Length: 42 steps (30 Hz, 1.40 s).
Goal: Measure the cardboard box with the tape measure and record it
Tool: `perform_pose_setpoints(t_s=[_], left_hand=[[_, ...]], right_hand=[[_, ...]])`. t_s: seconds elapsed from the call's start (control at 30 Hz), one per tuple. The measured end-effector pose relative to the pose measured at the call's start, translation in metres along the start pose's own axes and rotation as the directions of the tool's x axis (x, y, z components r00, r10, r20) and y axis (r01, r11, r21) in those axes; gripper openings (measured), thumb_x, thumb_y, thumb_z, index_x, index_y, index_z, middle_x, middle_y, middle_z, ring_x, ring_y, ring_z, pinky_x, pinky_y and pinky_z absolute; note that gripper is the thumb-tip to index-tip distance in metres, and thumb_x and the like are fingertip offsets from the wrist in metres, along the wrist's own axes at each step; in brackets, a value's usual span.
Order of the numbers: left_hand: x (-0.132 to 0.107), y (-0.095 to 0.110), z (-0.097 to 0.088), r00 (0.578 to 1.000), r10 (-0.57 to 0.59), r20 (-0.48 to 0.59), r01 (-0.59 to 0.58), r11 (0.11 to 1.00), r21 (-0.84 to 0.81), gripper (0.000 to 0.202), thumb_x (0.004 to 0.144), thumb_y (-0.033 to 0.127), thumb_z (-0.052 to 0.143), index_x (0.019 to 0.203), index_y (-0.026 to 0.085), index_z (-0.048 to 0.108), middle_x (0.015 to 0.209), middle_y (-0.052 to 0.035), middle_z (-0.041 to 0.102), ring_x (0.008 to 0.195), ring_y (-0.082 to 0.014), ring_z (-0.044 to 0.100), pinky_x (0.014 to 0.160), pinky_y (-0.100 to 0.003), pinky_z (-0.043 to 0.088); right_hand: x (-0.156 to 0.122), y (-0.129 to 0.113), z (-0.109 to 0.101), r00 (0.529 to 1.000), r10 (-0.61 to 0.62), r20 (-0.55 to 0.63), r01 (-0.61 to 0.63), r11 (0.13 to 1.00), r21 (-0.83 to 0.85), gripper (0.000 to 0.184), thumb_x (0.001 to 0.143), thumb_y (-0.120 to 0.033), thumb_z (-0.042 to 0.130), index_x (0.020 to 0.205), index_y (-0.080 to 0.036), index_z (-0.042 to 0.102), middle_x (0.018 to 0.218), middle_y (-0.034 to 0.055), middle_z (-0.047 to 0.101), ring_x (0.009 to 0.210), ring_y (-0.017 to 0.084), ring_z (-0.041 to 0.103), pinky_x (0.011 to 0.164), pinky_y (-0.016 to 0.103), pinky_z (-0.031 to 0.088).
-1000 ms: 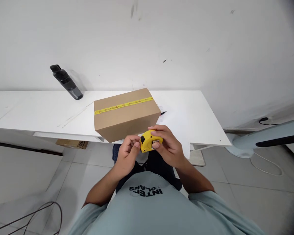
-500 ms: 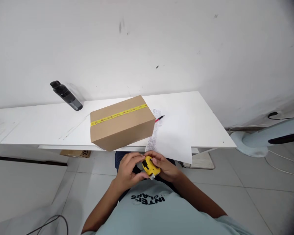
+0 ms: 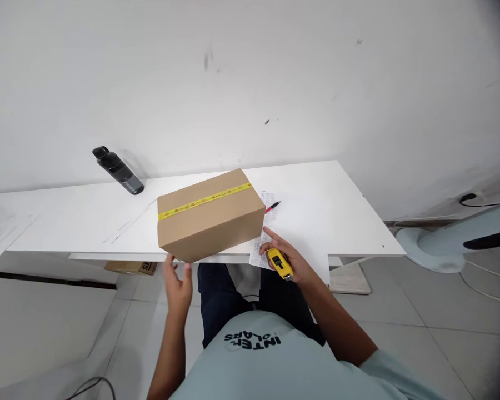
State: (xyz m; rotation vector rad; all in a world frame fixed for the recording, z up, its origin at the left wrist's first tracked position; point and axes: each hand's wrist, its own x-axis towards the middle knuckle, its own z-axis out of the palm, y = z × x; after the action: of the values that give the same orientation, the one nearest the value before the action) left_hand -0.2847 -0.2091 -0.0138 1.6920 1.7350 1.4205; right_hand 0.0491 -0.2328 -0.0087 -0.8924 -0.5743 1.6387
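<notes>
A: Where's everything?
B: Box (image 3: 210, 214) mid-frame, near corner jutting past the desk (image 3: 358, 233) edge. Your right hand (image 3: 285, 258) grips the yellow tape measure (image 3: 280, 264), below and right of it. Your left hand (image 3: 178, 286) is open, empty, by the box's lower-left; can't tell if touching.
A: Risks?
B: Bump that corner, box could swivel or tip. Snag the overhanging paper (image 3: 319, 266), you might drag the pen (image 3: 274, 206) off.

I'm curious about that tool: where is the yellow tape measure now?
In the head view, the yellow tape measure is right of centre, in the right hand, to the lower right of the cardboard box.
</notes>
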Motion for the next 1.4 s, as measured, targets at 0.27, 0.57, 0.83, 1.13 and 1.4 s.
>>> perform_pose_setpoints(t_s=[0.27,0.57,0.83,1.13,1.4], left_hand=[[-0.039,-0.004,0.012,0.973,-0.046,-0.227,0.021,0.994,-0.112,0.075,0.098,0.061,0.058,0.159,0.019,0.045,0.159,-0.0198,0.052,0.145,-0.0312,0.054,0.125,-0.046,0.04],[0.0,0.031,-0.015,0.965,0.011,-0.263,-0.046,0.991,-0.126,0.062,0.101,0.062,0.051,0.148,0.023,0.062,0.151,-0.0137,0.062,0.139,-0.0293,0.06,0.122,-0.044,0.044],[0.046,0.033,-0.011,0.976,0.024,-0.215,-0.059,0.986,-0.157,0.059,0.104,0.061,0.043,0.139,0.018,0.065,0.144,-0.0139,0.066,0.135,-0.0262,0.061,0.12,-0.041,0.045],[0.091,0.027,-0.031,0.904,0.14,-0.404,-0.059,0.977,0.206,0.057,0.103,0.053,0.046,0.142,0.013,0.055,0.135,-0.0187,0.059,0.119,-0.0275,0.059,0.11,-0.048,0.047],[-0.027,0.039,0.017,0.991,0.107,0.076,-0.086,0.966,-0.243,0.063,0.102,0.066,0.047,0.15,0.027,0.047,0.156,-0.0181,0.047,0.13,-0.0279,0.06,0.103,-0.044,0.053]], right_hand=[[-0.015,-0.015,0.007,0.987,-0.059,0.151,0.058,0.998,0.011,0.077,0.087,-0.041,0.073,0.158,-0.021,0.049,0.071,-0.0032,0.07,0.043,0.01,0.056,0.041,0.021,0.04],[-0.036,-0.044,0.005,0.943,-0.083,0.323,0.112,0.991,-0.074,0.071,0.091,-0.041,0.072,0.157,-0.021,0.054,0.068,0.0003,0.07,0.043,0.012,0.057,0.04,0.023,0.04],[-0.034,-0.039,0.013,0.929,-0.106,0.355,0.121,0.992,-0.02,0.055,0.089,-0.042,0.075,0.14,-0.021,0.072,0.069,0.0014,0.07,0.044,0.011,0.056,0.04,0.022,0.039],[-0.048,-0.009,0.039,0.944,-0.093,0.317,0.127,0.988,-0.088,0.07,0.088,-0.05,0.077,0.15,-0.022,0.061,0.071,0.0002,0.07,0.051,0.01,0.052,0.047,0.022,0.038],[0.019,-0.029,0.025,0.983,-0.167,0.072,0.167,0.986,0.0,0.095,0.08,-0.044,0.075,0.163,-0.018,0.038,0.066,-0.004,0.067,0.043,0.012,0.05,0.042,0.024,0.038]])
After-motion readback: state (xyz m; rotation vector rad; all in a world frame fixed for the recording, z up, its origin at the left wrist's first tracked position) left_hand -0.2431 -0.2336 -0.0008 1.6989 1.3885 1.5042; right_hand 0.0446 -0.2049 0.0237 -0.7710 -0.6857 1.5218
